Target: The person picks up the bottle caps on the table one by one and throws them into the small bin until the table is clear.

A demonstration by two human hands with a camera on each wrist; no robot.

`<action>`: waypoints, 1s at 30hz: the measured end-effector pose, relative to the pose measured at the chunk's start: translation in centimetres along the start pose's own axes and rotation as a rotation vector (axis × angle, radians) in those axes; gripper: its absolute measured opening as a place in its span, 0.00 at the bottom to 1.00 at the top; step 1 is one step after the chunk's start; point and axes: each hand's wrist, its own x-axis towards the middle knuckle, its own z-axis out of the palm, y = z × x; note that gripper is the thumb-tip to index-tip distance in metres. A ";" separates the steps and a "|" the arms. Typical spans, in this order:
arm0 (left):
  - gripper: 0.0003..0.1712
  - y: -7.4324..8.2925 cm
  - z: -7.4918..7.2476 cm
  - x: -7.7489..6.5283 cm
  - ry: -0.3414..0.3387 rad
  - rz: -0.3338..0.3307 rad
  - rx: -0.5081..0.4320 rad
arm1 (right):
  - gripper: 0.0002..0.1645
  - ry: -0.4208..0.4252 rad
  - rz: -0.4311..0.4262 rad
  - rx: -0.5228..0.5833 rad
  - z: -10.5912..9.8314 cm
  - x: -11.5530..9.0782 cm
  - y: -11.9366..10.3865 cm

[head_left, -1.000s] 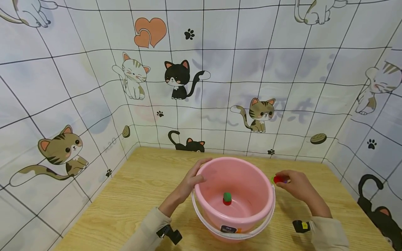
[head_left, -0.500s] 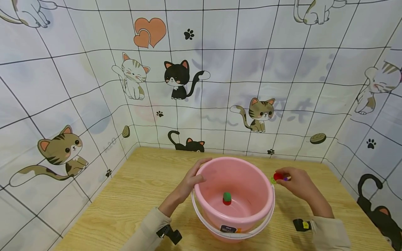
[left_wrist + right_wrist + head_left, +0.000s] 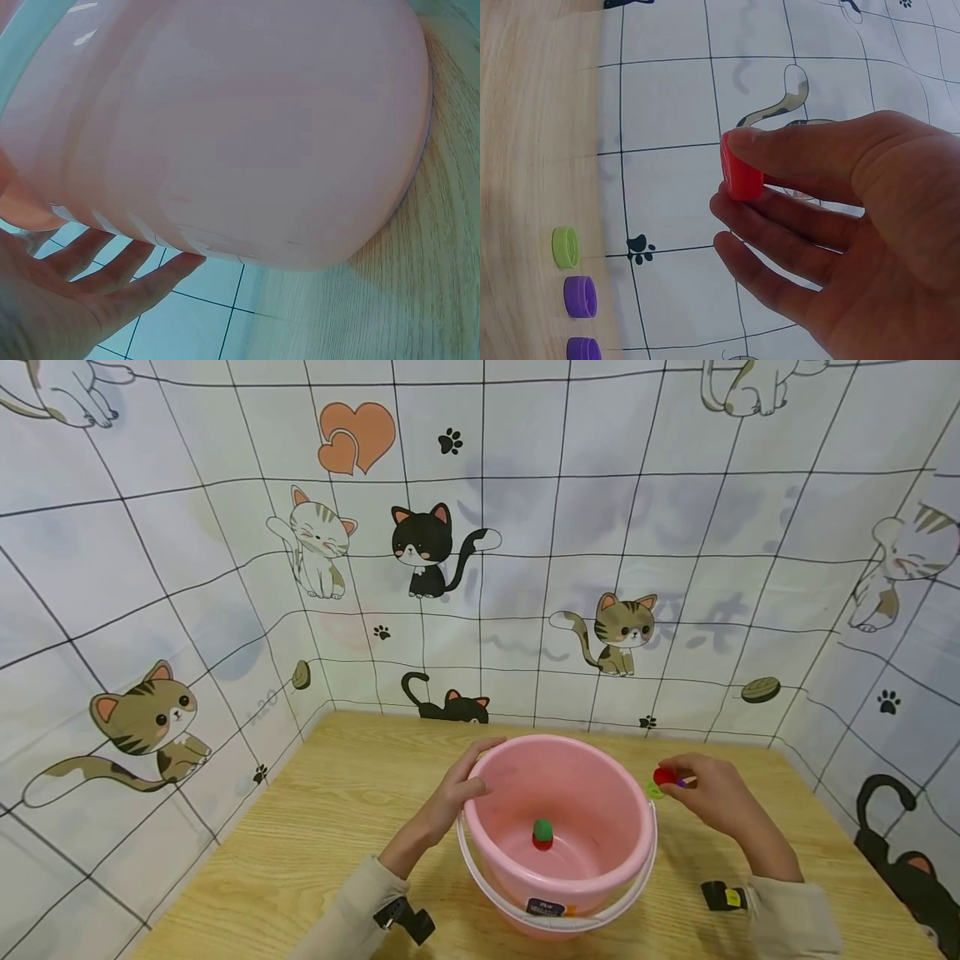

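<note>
A pink bucket [image 3: 517, 793] with a white handle stands on the table, its mouth tilted toward me. My left hand [image 3: 452, 793] grips its left rim, thumb over the edge; in the left wrist view the fingers of the left hand [image 3: 82, 292] lie along the outer wall. A small green piece [image 3: 543, 831] and a red piece [image 3: 542, 844] sit together on the bucket's floor. Right of the bucket, my right hand [image 3: 712, 793] pinches a red bottle cap [image 3: 740, 169] between thumb and fingers, above the table.
A light green cap [image 3: 566, 247], a purple cap [image 3: 580, 297] and another purple cap [image 3: 583, 349] stand in a row on the wooden table [image 3: 360, 777]. A cat-printed sheet [image 3: 517, 568] encloses the table's back and sides.
My right hand has risen slightly and shifted right with the red cap, showing more of the green cap beneath. My left hand and the bucket have stayed put.
</note>
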 end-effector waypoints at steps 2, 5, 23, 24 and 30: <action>0.42 0.0 0.0 0.0 0.006 0.000 0.002 | 0.22 0.001 -0.007 0.001 -0.2 0.1 -0.1; 0.42 0.1 0.1 0.1 0.003 -0.002 -0.002 | 0.22 0.004 -0.013 0.003 -0.3 0.2 -0.3; 0.41 0.0 0.1 -0.2 0.008 -0.014 -0.005 | 0.22 -0.023 -0.009 0.022 -0.8 0.7 -2.2; 0.41 0.0 0.1 -0.2 0.007 -0.013 -0.005 | 0.22 -0.023 -0.015 0.022 -1.0 0.8 -2.3; 0.42 0.2 0.2 0.0 0.008 -0.005 0.002 | 0.21 -0.026 -0.017 -0.004 -1.5 1.4 -3.2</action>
